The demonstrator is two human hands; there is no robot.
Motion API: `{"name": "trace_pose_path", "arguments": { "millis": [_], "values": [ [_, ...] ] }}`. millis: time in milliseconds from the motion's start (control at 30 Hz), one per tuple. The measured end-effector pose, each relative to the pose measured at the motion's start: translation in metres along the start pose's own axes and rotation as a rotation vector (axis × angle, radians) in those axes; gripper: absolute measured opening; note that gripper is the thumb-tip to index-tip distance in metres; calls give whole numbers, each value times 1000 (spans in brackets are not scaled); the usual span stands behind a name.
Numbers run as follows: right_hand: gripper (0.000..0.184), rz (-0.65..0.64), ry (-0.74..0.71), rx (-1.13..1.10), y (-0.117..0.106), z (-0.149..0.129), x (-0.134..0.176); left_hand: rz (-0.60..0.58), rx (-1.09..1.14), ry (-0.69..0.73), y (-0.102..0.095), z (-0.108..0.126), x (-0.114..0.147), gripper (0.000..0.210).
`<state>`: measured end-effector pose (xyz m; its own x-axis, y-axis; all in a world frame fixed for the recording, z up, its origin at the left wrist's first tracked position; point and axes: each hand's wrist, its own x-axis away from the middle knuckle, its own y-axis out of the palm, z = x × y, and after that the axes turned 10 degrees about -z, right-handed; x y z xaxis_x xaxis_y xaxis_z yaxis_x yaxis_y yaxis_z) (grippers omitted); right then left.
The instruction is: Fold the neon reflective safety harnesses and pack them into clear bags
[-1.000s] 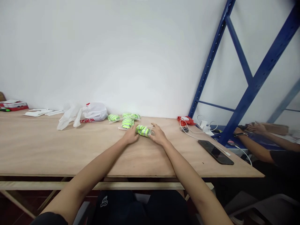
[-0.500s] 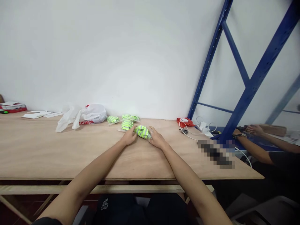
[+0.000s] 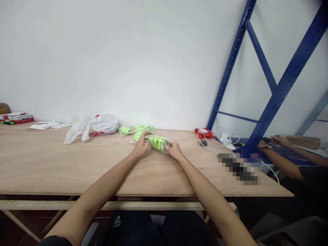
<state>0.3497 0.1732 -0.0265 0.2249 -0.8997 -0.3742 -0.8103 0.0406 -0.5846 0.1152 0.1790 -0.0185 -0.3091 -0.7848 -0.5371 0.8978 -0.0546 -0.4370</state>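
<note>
A clear zip bag [image 3: 158,143] holds a folded fluorescent yellow-green band with grey stripes. It is in front of me, close above or on the wooden table. My right hand [image 3: 175,150] pinches its right end, by the red zip line. At the other end is my left hand [image 3: 140,145], thumb and forefinger apart beside the plastic; whether they touch it is unclear. Just behind that hand lie more bagged green bands [image 3: 139,130], partly hidden by its fingers. Another bagged band [image 3: 125,130] sits slightly left of them.
A white plastic carrier bag [image 3: 106,123] and white papers [image 3: 44,125] lie on the table [image 3: 77,171] to the left. On the right are a red pouch [image 3: 208,134], cables and a charger [image 3: 223,137]. Blue rack posts [image 3: 271,106] stand there; beyond them another person's hands [image 3: 265,145] work.
My right hand has shifted from the side of the bag to its zip end and now pinches it. The left fingers have opened. The view has turned slightly left.
</note>
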Motion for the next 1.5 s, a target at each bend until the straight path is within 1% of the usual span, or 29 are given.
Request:
{"name": "trace_pose_path", "arguments": {
  "millis": [67,167,267,367,500,700,900,1000,1167,1333,1500],
  "values": [
    [34,14,15,-101,0,4,-3,8,30,-13,2,-4,-1,57],
    [36,10,20,-259,1,7,-5,6,96,-79,3,-12,-3,62],
    [39,-34,39,-393,2,7,-3,-49,146,-145,2,-17,-3,63],
    [40,-84,71,-494,4,8,0,-97,123,-170,0,-14,-2,56],
    [41,-140,99,-594,5,7,1,-99,68,-141,-1,-6,-1,45],
    [47,-229,101,-668,2,3,4,-67,27,-113,-1,-2,-1,40],
    [50,-346,-7,-661,-4,-10,8,-48,25,-104,-1,3,0,41],
    [49,-375,-50,-640,-5,-14,7,-56,57,-84,-1,7,0,45],
    [44,-353,-62,-634,-4,-11,7,-76,144,-87,0,8,-1,54],
    [45,-271,-28,-676,-3,-5,7,-106,283,-177,-5,-2,-4,69],
    [50,-233,6,-721,-3,-1,8,-133,315,-214,-11,-6,-5,64]
  ]
}}
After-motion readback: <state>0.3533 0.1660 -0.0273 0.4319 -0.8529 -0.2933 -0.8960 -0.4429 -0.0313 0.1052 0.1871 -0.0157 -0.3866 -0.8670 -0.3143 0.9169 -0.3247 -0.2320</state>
